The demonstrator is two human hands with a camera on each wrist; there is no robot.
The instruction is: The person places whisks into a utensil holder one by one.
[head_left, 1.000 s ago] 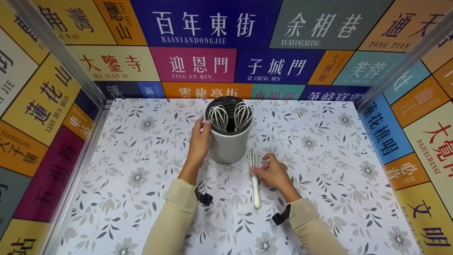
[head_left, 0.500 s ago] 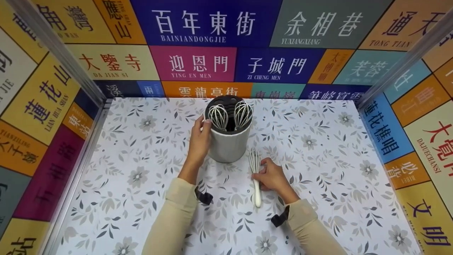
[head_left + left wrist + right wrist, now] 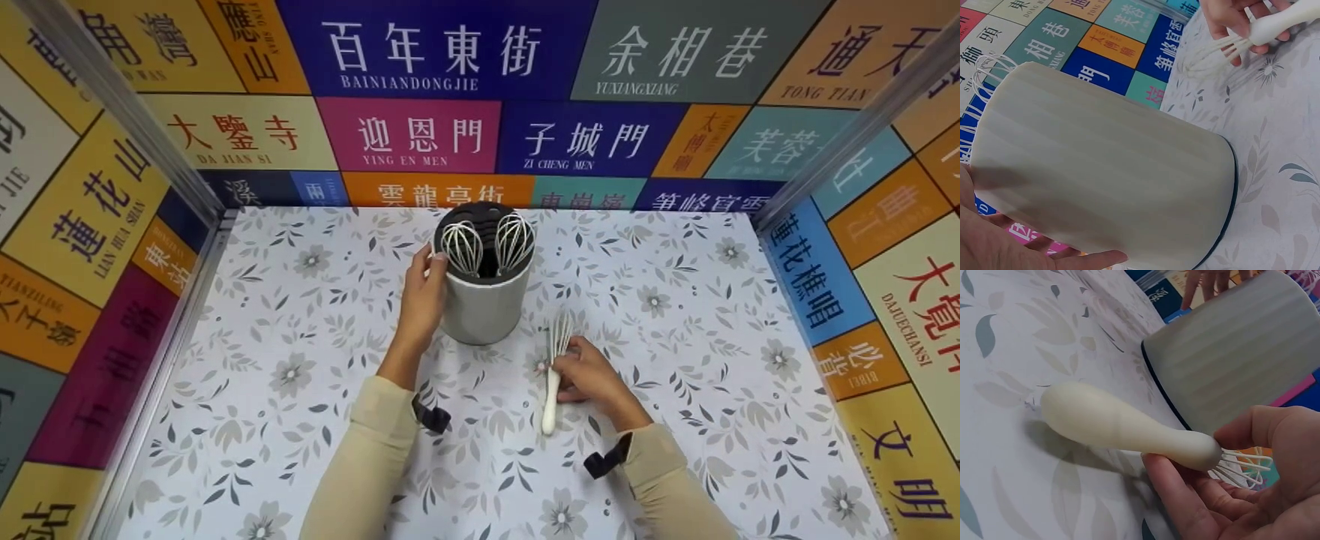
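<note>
A pale grey utensil holder [image 3: 484, 311] with a black slotted top stands upright near the back of the table. Two wire whisks [image 3: 463, 247] poke out of the top, heads up. My left hand [image 3: 424, 292] rests against the holder's left side near the rim; in the left wrist view its fingers [image 3: 1092, 260] lie fairly straight along the wall. Right of the holder, my right hand [image 3: 592, 371] pinches a third whisk [image 3: 551, 401] where the cream handle meets the wires. In the right wrist view the whisk's handle [image 3: 1103, 419] slants over the cloth, casting a shadow.
A white cloth [image 3: 300, 420] with grey leaves and flowers covers the table. Colourful panels [image 3: 420, 135] with Chinese lettering wall in the back and both sides. Black straps with small devices [image 3: 433, 416] sit on both wrists.
My right hand closes its fingers on the whisk near the neck and shifts it a little rightward, tilting its wire head to the right. The left hand and the holder stay put.
</note>
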